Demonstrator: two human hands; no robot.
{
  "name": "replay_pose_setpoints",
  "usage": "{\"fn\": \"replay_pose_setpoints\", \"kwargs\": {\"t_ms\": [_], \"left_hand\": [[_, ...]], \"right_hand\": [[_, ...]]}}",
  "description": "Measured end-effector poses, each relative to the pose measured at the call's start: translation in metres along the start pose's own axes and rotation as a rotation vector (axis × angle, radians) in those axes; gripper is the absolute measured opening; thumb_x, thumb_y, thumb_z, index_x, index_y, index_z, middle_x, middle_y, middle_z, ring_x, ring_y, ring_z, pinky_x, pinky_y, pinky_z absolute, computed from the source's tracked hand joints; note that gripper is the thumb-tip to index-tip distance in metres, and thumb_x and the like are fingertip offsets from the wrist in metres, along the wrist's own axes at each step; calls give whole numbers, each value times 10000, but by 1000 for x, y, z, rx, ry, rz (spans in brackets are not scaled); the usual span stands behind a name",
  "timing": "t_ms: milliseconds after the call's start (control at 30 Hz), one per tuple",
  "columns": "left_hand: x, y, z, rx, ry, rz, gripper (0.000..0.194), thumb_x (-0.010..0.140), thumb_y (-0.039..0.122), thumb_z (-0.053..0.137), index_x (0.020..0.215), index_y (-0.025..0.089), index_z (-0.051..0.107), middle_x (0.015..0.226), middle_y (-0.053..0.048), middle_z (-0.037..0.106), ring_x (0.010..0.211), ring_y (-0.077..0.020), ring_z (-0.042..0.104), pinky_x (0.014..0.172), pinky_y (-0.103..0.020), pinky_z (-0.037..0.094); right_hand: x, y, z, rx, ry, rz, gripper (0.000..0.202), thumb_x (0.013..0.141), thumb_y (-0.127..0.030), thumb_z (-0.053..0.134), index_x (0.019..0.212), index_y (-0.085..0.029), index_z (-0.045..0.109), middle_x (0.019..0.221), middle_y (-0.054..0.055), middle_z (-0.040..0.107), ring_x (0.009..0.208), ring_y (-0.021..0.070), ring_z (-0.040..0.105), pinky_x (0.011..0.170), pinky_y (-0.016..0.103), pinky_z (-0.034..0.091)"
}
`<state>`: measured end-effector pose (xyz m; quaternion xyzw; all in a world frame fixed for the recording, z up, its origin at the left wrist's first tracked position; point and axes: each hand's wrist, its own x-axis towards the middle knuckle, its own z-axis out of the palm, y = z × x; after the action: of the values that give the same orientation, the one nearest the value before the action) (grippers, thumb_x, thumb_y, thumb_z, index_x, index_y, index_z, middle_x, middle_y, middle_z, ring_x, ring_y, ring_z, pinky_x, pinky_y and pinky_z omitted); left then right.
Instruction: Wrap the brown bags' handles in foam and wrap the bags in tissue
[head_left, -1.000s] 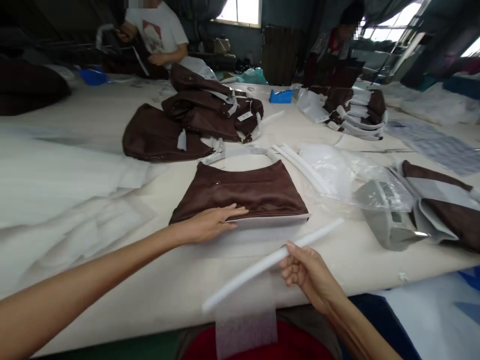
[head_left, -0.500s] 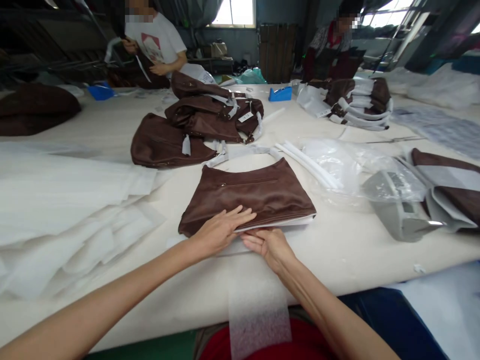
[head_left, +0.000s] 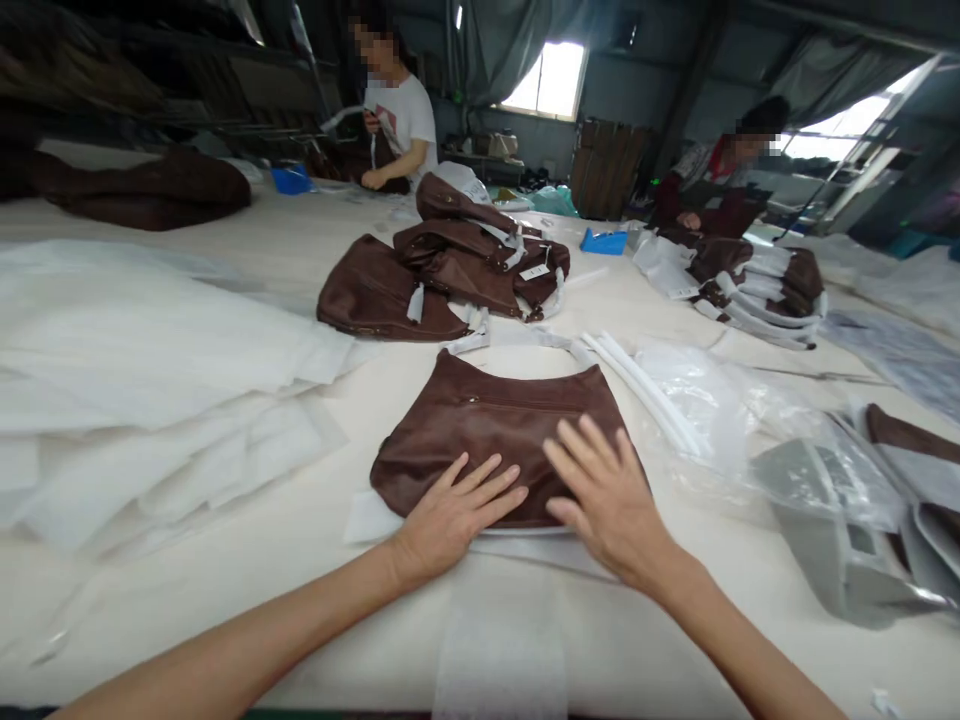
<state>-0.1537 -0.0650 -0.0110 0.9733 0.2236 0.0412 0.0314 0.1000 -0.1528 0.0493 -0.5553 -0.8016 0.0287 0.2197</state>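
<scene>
White sheets [head_left: 150, 340] lie at the left of the desk [head_left: 262, 625], probably for easy reach. The left grip [head_left: 448, 515], fingers wide and holding nothing, presses flat on the lower part of the brown bag [head_left: 480, 430] at centre, seemingly steadying it. The right grip [head_left: 615, 505], also wide and empty, is over the bag's right side; contact is unclear. White tubes [head_left: 652, 400] lie right of it.

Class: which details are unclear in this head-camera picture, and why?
Head view:
Brown handbag: lower front partly hidden by left hand and right hand.
Contact between right hand and handbag: uncertain, blurred.
White tag beyond: print too small.
Brown bag at right: cut off by picture edge.
</scene>
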Motion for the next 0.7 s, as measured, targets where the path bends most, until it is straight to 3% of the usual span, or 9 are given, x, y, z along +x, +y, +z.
{"fn": "replay_pose_setpoints", "kwargs": {"t_ms": [100, 200, 300, 367, 433, 500, 533, 633, 700], "left_hand": [[1, 3, -15, -83, -33, 33, 842, 715, 33, 500, 1513, 251, 345, 1606, -54, 300, 1485, -318, 245, 1184, -621, 175], [11, 3, -32, -189, -10, 42, 641, 788, 171, 565, 1422, 244, 496, 1514, -73, 466, 1405, -301, 412, 1174, -528, 289], [20, 1, -31, -163, 138, 70, 495, 926, 205, 518, 1414, 288, 499, 1437, -31, 558, 1397, -239, 428, 1203, -481, 248], [23, 1, -18, -89, 202, 107, 591, 915, 222, 586, 1474, 295, 407, 1499, -13, 492, 1462, -244, 315, 1234, -535, 107], [22, 1, -4, -38, 212, 118, 693, 870, 228, 664, 1491, 304, 368, 1546, 13, 427, 1488, -243, 250, 1236, -553, 0], [20, 3, 5, -26, 215, 94, 743, 841, 234, 705, 1495, 314, 359, 1569, 33, 386, 1496, -240, 226, 1236, -548, -38], [19, 4, 7, -30, 226, 87, 759, 831, 240, 719, 1494, 324, 358, 1570, 42, 384, 1497, -240, 225, 1237, -549, -37], [17, 5, 3, -46, 265, 73, 783, 815, 269, 748, 1491, 346, 361, 1554, 48, 408, 1488, -238, 254, 1248, -546, 23], [17, 3, 0, -29, 284, 73, 762, 815, 298, 759, 1480, 341, 389, 1535, 41, 438, 1474, -240, 291, 1254, -529, 86]], "right_hand": [[-13, 15, 36, -135, -256, -145, 671, 919, -441, 602, 1529, -329, 346, 1584, 120, 343, 1436, 410, 333, 1073, 767, 232], [-27, 22, 61, -204, -277, -157, 748, 908, -500, 601, 1555, -358, 255, 1616, 119, 239, 1449, 431, 293, 1042, 793, 256], [-33, 26, 69, -225, -207, -202, 757, 896, -559, 584, 1552, -383, 251, 1591, 122, 289, 1419, 441, 349, 1014, 784, 323], [-33, 31, 67, -196, -179, -238, 763, 858, -618, 599, 1530, -390, 318, 1538, 159, 381, 1361, 474, 421, 952, 788, 384], [-26, 38, 55, -74, -225, -254, 684, 815, -657, 632, 1440, -421, 483, 1459, 160, 497, 1291, 479, 503, 917, 760, 439], [-9, 46, 35, 150, -300, -146, 452, 859, -606, 616, 1271, -424, 657, 1340, 111, 631, 1224, 409, 593, 958, 648, 494], [5, 51, 24, 274, -300, -23, 361, 893, -563, 596, 1194, -401, 710, 1279, 88, 679, 1198, 363, 625, 987, 576, 509], [66, 72, 3, 623, -117, 437, 324, 898, -504, 612, 1090, -284, 754, 1177, 87, 729, 1137, 299, 666, 1002, 443, 522], [115, 92, 8, 821, 5, 623, 382, 827, -506, 696, 1083, -225, 736, 1194, 107, 712, 1132, 302, 658, 985, 431, 524]]}}
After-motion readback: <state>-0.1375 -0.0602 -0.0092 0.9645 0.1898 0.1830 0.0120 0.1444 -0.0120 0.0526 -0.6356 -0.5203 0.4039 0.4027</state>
